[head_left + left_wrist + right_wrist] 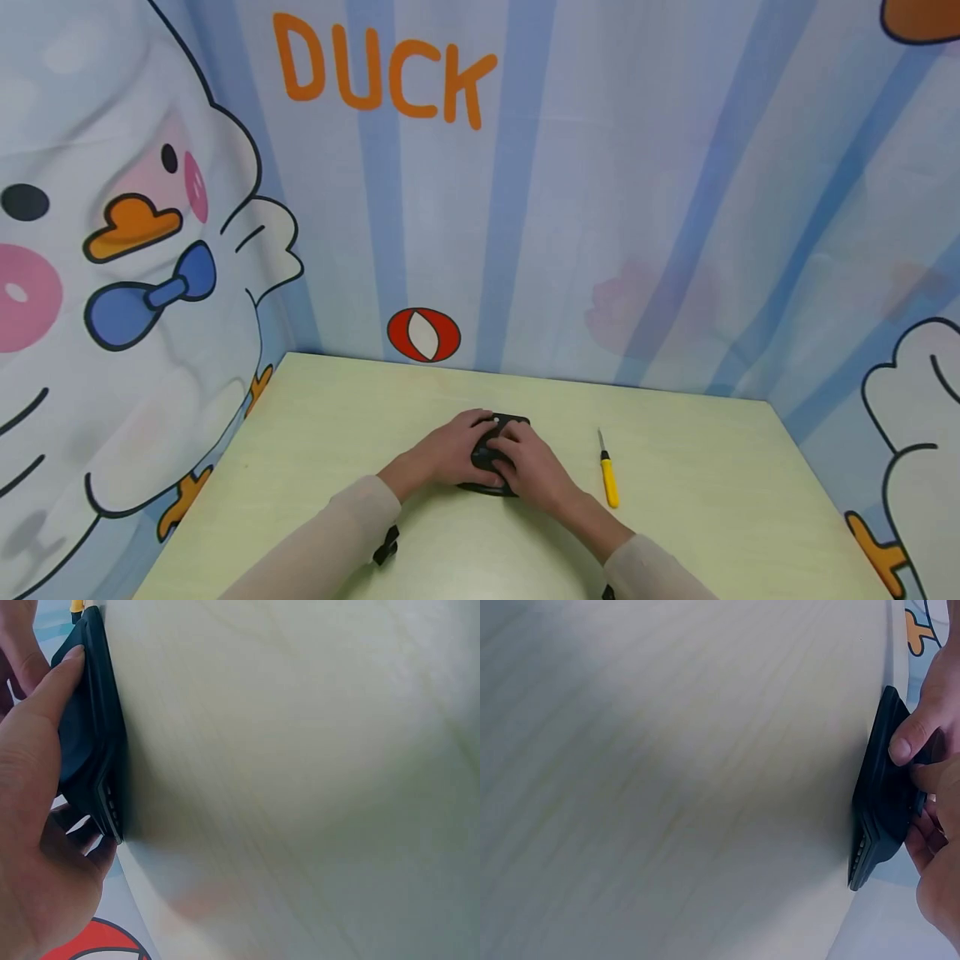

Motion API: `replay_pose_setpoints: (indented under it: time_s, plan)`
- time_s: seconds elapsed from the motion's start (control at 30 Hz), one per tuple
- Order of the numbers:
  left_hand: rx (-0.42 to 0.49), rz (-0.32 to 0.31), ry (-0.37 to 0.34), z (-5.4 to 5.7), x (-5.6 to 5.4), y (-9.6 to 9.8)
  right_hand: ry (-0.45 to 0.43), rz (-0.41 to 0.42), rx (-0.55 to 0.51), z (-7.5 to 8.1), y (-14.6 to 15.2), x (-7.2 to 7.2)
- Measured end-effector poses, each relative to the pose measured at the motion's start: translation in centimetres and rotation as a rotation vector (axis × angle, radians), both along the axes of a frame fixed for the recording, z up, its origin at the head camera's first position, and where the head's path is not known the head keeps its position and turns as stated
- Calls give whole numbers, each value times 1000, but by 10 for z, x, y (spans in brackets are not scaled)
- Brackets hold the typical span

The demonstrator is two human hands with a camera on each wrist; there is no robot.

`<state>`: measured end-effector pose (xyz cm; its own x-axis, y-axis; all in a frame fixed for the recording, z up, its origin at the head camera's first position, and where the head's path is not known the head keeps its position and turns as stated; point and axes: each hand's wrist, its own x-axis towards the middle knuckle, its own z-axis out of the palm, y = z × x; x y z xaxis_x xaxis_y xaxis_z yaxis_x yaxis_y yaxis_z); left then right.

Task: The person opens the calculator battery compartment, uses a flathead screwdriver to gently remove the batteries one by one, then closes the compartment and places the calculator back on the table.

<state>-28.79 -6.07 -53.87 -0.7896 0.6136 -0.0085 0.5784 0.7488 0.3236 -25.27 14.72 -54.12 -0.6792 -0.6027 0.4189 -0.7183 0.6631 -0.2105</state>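
A flat black device (483, 454) with sloping sides lies on the table in the middle of the head view. A row of small slots or ports runs along one edge in both wrist views. My left hand (459, 452) grips it from the left, thumb on its top face and fingers at the far edge. From the right, my right hand (534, 468) bends over the top, its thumb and curled fingers on the device's middle. In the right wrist view, a raised bit of the device shows between them. Both hands hide much of the top.
A screwdriver (609, 479) with a yellow handle lies to the right of my right hand, tip pointing away. The pale table (337, 408) ends at a cloth backdrop (540, 208) printed with ducks, which stands behind and at both sides.
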Motion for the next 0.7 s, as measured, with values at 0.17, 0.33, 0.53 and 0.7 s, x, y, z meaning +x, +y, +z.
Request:
replay_pose_setpoints:
  time_s: [0.17,0.33,0.53,0.7]
  plan:
    - [9,11,0,2,0,-2,-24,21,30,9,-2,2]
    - [18,6,5,2,-2,-3,-15,28,62,13,-4,2]
    - [29,-2,7,-1,-2,-2,13,29,106,10,-5,3]
    - [22,-3,3,-4,-1,-2,44,34,120,8,-6,4]
